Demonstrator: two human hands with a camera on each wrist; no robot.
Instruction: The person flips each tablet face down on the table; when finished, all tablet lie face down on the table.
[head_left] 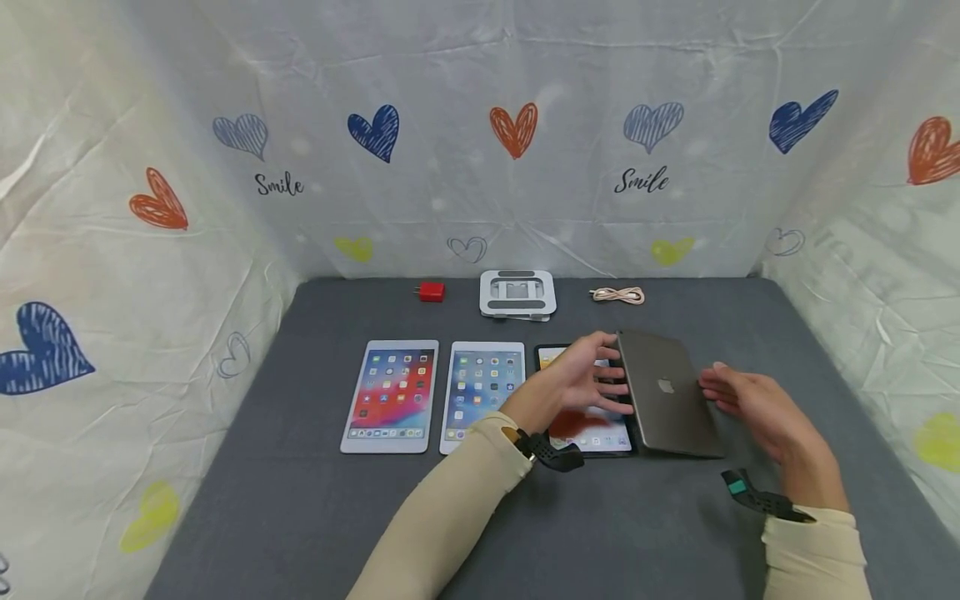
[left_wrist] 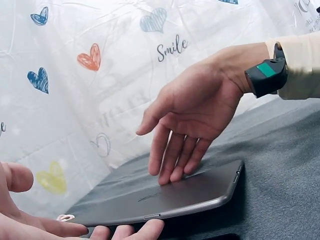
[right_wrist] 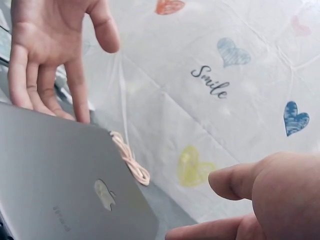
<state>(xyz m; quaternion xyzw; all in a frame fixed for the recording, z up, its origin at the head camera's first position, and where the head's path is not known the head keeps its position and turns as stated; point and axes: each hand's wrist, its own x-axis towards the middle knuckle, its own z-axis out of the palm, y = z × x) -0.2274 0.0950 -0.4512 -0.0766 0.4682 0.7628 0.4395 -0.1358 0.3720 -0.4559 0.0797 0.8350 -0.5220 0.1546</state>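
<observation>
A dark grey tablet (head_left: 666, 396) lies back side up with an apple logo showing, tilted with its left long edge raised. Straight, spread fingers of my left hand (head_left: 581, 379) meet that raised edge, and the thumb stays off it. My right hand (head_left: 757, 408) is beside the tablet's right edge, fingers extended; whether they touch it I cannot tell. In the left wrist view, the right hand (left_wrist: 192, 110) hangs palm inward over the tablet's far side. Under my left hand lies a lit tablet with a black border (head_left: 592, 442), partly hidden.
Two white tablets with lit screens, one at far left (head_left: 392, 396) and one beside it (head_left: 483, 387), lie on the grey cloth table (head_left: 300, 517). Along the back are a red charger plug (head_left: 431, 292), a folded silver stand (head_left: 517, 293) and a coiled cable (head_left: 618, 295).
</observation>
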